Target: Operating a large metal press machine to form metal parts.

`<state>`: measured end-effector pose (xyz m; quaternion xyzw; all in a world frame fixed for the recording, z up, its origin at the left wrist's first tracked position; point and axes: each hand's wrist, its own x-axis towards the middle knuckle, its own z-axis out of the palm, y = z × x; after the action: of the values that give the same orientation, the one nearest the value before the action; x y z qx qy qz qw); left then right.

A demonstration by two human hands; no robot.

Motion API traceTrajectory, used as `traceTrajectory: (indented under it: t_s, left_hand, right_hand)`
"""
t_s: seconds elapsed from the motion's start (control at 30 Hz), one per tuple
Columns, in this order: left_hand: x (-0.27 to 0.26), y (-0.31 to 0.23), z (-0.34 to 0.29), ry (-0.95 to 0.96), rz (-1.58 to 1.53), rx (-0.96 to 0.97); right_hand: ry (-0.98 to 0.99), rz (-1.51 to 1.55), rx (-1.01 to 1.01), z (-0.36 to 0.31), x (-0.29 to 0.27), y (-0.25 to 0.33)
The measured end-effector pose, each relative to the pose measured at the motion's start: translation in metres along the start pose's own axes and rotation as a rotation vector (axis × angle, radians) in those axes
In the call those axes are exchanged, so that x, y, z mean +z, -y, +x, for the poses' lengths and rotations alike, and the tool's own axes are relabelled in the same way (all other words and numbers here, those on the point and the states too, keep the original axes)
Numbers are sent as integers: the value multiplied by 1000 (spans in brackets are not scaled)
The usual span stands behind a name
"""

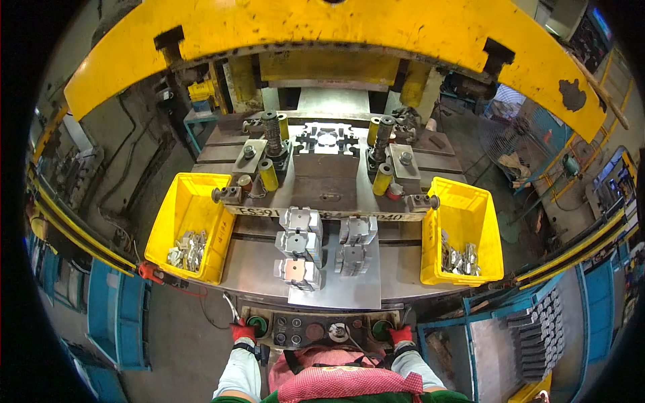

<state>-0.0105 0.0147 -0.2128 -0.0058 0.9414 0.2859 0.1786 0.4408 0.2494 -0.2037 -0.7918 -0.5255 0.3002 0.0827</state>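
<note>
My left hand (243, 330), in a red glove, is at the left end of the control panel (306, 344), beside a round green button (257, 326). A slim silver tool (230, 307), tong-like in shape, sticks up from its closed fingers. My right hand (401, 334), also red-gloved, is beside the right green button (381, 329); its fingers are too small to read. Beyond the panel, stacks of metal plates (295, 243) stand in a left row, with darker stacks (355, 259) to their right on a metal sheet (336, 295). Farther back, a cut metal piece (327, 139) lies in the press die (326, 178).
Yellow bins (161, 232) (494, 235) with metal pieces flank the die. A yellow press beam (322, 27) arches overhead. Guide posts (271, 134) stand on the die. Blue racks (111, 316) are at the left; stacked parts (541, 336) lie at the right. A fan (504, 138) stands back right.
</note>
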Motion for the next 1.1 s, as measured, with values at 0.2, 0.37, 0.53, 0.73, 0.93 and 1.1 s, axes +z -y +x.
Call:
traceTrajectory:
  t_s: [0.2, 0.37, 0.53, 0.73, 0.93, 1.1]
  left_hand:
    - [-6, -6, -1, 31, 62, -20]
    - [-9, -8, -3, 89, 26, -29]
    - [-3, -4, 2, 76, -70, -65]
    - [-22, -15, -18, 73, 5, 58]
    - [-90, -38, -70, -261, -901, -61]
    - [-180, -179, -81, 91, -1132, 247]
  right_hand:
    - [22, 98, -22, 1, -1, -3]
    - [55, 192, -28, 3, 1, -3]
    - [51, 159, -17, 3, -1, -2]
    - [49, 73, -57, 22, 16, -28]
    - [-393, 969, 475, 1, -104, -2]
    - [-404, 1069, -144, -43, -228, 162]
